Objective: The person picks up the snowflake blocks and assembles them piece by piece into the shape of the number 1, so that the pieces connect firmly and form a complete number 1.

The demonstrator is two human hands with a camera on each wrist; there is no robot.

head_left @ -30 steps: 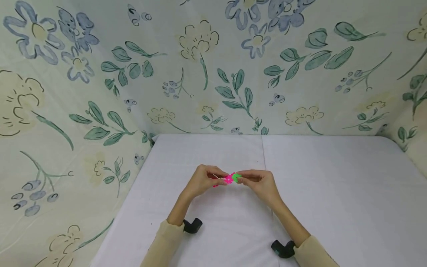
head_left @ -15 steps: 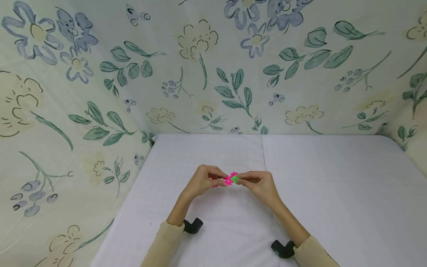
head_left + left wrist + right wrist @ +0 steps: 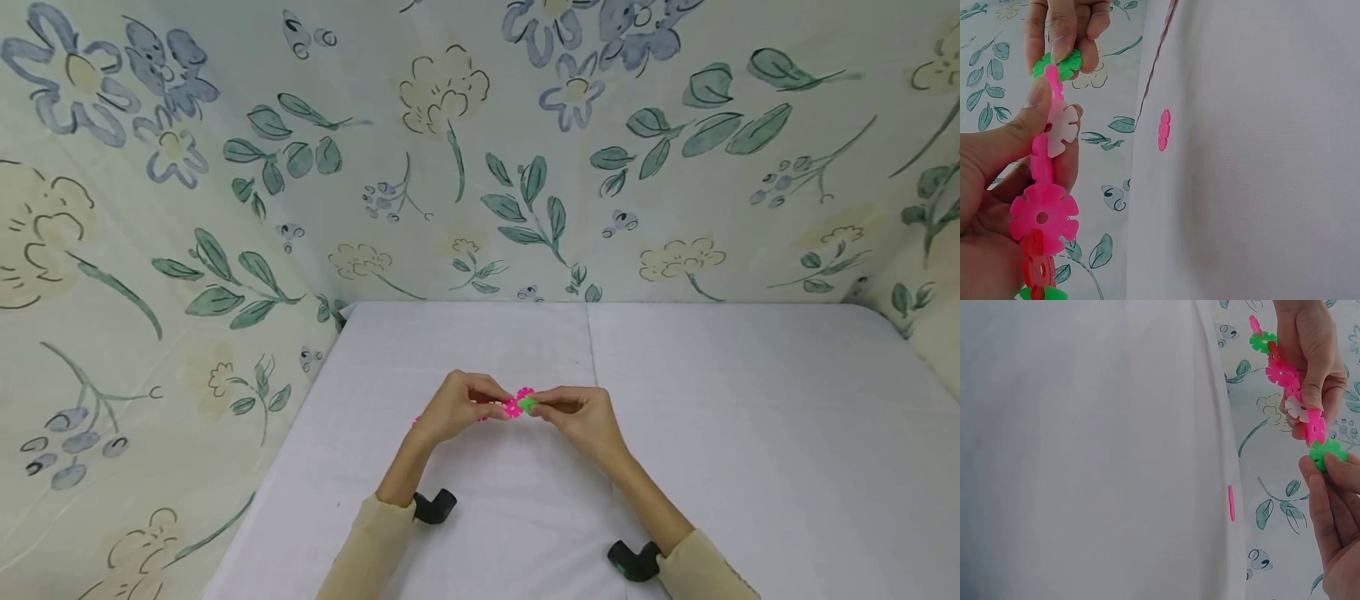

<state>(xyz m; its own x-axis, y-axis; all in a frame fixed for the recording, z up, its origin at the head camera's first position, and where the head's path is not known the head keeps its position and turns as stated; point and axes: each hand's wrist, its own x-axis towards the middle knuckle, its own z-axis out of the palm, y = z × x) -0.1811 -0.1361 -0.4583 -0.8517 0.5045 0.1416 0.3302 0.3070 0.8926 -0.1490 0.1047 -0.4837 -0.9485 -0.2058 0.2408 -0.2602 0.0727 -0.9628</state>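
My left hand (image 3: 456, 406) pinches a chain of slotted plastic snowflake discs (image 3: 1044, 212) between thumb and fingers, near its white disc (image 3: 1062, 129). Pink, red and green discs trail back along the palm, ending in a pink one (image 3: 1255, 325) in the right wrist view. My right hand (image 3: 588, 421) pinches a green snowflake disc (image 3: 1327, 453) at its rim. The green disc meets the edge of the chain's front pink disc (image 3: 1315, 427); how deeply their slots engage, I cannot tell. In the head view, fingers hide most of the chain.
A loose pink piece (image 3: 1164, 130), seen nearly edge-on, appears against the white cloth (image 3: 1260, 187) in both wrist views. Floral fabric (image 3: 480, 167) hangs behind the table. Black curved mounts (image 3: 435, 506) stick out at both wrists.
The right hand has shifted slightly down and left with the green disc, which sits a little lower. More pink shows above it. A pink bit now peeks out beside the left wrist.
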